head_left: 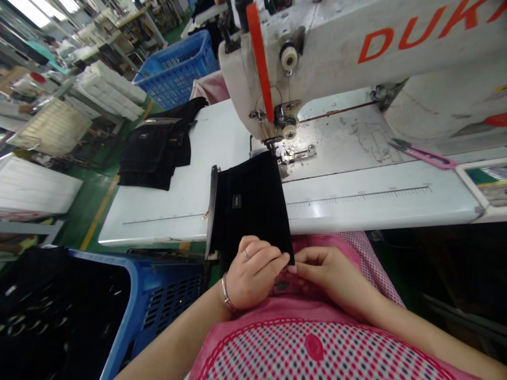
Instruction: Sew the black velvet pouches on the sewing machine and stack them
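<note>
black fabric (257,221) extends forward from left grip (254,273)

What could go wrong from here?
1. The black fabric piece reaches the presser foot while the left hand and right hand are at its near corner, past the table's front edge; uneven pull might skew it.
2. The pink snips lie loose beside the machine; a sweeping sleeve or cloth could catch them.
3. The black pile sits at the table's left end and might slide off.
</note>
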Demonstrator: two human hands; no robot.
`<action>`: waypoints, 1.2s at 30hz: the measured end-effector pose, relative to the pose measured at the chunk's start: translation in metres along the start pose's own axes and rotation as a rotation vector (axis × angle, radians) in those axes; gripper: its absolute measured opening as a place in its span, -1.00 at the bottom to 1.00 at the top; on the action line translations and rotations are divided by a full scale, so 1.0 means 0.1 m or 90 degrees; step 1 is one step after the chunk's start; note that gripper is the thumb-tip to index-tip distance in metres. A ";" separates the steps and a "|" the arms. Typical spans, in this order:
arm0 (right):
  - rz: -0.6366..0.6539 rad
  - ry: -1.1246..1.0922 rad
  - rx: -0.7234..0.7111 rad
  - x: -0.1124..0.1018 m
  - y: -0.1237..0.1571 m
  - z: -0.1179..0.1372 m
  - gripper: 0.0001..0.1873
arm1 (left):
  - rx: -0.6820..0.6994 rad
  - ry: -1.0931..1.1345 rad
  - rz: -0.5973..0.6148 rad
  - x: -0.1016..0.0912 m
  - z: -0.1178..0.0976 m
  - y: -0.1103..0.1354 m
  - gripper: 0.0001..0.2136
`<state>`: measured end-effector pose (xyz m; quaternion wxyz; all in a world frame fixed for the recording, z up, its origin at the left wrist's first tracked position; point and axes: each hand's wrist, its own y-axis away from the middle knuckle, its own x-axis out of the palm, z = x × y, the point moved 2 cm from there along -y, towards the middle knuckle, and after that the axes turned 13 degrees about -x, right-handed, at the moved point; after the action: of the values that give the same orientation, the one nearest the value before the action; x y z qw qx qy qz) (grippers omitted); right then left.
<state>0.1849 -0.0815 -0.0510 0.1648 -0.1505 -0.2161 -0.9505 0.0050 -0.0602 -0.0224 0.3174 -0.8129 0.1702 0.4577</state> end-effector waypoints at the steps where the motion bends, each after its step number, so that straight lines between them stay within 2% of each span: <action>1: 0.003 -0.002 0.002 0.00 0.00 0.00 -0.59 | 0.005 -0.015 -0.005 0.00 -0.01 -0.01 -0.80; 6: 0.013 0.024 0.007 -0.01 0.05 0.03 -0.66 | 0.014 -0.015 -0.015 0.00 -0.02 -0.04 -0.84; 8: 0.006 0.100 -0.050 -0.02 0.07 0.05 -0.76 | 0.001 0.011 -0.015 0.00 -0.01 -0.05 -0.84; 10: -0.025 0.259 -0.184 -0.04 0.07 0.09 -0.87 | -0.020 0.024 -0.023 0.00 0.00 -0.05 -0.83; 14: -0.097 0.576 -0.563 -0.08 0.09 0.15 -0.95 | -0.044 0.036 -0.033 0.03 -0.02 -0.05 -0.81; 16: -0.070 0.666 -0.704 -0.09 0.10 0.18 -0.84 | -0.044 0.037 -0.032 0.01 -0.04 -0.06 -0.82; 18: -0.011 0.721 -0.783 -0.10 0.12 0.23 -0.76 | -0.042 0.043 -0.007 -0.04 -0.07 -0.11 -0.85; 20: 0.030 0.752 -0.824 -0.11 0.12 0.31 -0.77 | -0.039 0.062 0.040 -0.12 -0.09 -0.20 -0.85; 23: 0.054 0.791 -0.872 -0.10 0.11 0.45 -0.73 | -0.056 0.014 0.103 -0.19 -0.06 -0.37 -0.73; 26: 0.078 0.829 -0.901 -0.07 0.07 0.52 -0.70 | -0.096 -0.119 0.147 -0.15 0.04 -0.50 -0.58; 28: 0.090 0.848 -0.895 -0.05 0.04 0.52 -0.67 | -0.112 -0.160 0.175 -0.09 0.11 -0.54 -0.55; 31: 0.086 0.869 -0.871 -0.05 -0.02 0.49 -0.66 | -0.115 -0.163 0.191 -0.03 0.18 -0.57 -0.56; 36: 0.049 0.856 -0.849 -0.10 -0.14 0.50 -0.67 | -0.105 -0.153 0.174 -0.04 0.29 -0.68 -0.58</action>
<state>0.1988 -0.0441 -0.0166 0.1657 0.3586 0.5171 -0.7593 0.0229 0.0093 -0.0055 0.2028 -0.7451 0.2016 0.6026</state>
